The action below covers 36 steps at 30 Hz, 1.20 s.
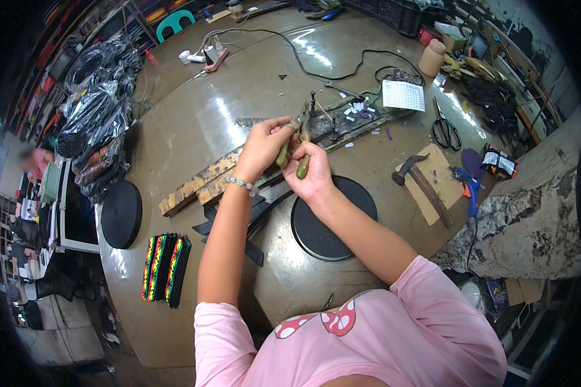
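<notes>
Both hands meet at the middle of the table over a pair of pliers (303,168) with green handles and a dark metal head pointing away from me. My right hand (314,177) is closed around the handles. My left hand (263,147), with a beaded bracelet at the wrist, is closed at the pliers' neck, its fingertips by the joint. Whether a small piece sits in the jaws or fingers is hidden. Just beyond lies a worn wooden board (219,169) with a dark upright metal post (312,102) and small white scraps (353,111).
A round black disc (334,222) lies beneath my right forearm, another (121,214) at the left edge. Patterned strips (165,267) lie near left. On the right are a hammer (426,187), scissors (444,129) and a blue glue gun (469,190). A black cable (290,48) crosses the far side.
</notes>
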Motion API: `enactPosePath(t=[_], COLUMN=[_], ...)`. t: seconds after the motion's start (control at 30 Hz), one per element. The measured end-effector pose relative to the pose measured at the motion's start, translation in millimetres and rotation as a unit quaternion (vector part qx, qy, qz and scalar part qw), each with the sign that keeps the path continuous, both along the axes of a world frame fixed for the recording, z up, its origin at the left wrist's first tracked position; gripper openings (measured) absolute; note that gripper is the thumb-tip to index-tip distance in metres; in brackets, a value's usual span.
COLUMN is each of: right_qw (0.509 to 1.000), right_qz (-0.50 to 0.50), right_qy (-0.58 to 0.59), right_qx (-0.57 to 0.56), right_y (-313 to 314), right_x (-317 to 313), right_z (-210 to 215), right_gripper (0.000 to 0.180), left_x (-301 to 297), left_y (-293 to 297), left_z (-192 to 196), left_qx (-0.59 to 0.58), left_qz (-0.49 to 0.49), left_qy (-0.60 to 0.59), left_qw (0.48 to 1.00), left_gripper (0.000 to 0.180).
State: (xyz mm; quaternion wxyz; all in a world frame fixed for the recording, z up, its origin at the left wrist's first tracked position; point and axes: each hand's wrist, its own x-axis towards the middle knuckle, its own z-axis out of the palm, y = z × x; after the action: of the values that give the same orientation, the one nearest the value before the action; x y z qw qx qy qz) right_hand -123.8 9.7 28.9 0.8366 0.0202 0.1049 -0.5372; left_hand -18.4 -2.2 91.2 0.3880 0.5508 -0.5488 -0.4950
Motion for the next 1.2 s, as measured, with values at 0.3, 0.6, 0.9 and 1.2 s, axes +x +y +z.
enactPosePath(t=[0.3,0.6,0.9,1.2], right_qw=[0.999,1.000,1.000,0.990], right_qz=[-0.011,-0.012,0.002,0.071], right_qy=[-0.032,0.007,-0.001,-0.119], right_qx=[-0.014,-0.008,-0.017,-0.005], right_y=[-7,-8,-12,-9], right_x=[7,6,4,0], right_z=[10,14,16,18], right_gripper=[0.028,0.026,0.019,0.026], left_x=[3,1,-3,22], left_y=[-4,-8,-13,-8], left_z=[14,12,4,-35], left_qx=[-0.024,-0.008,-0.072,-0.203], left_qz=[-0.006,-0.013,-0.001,0.192], left_qy=[-0.006,0.015,-0.019,-0.297], left_qw=[1.000,1.000,0.997,0.913], left_gripper=[0.040,0.039,0.044,0.040])
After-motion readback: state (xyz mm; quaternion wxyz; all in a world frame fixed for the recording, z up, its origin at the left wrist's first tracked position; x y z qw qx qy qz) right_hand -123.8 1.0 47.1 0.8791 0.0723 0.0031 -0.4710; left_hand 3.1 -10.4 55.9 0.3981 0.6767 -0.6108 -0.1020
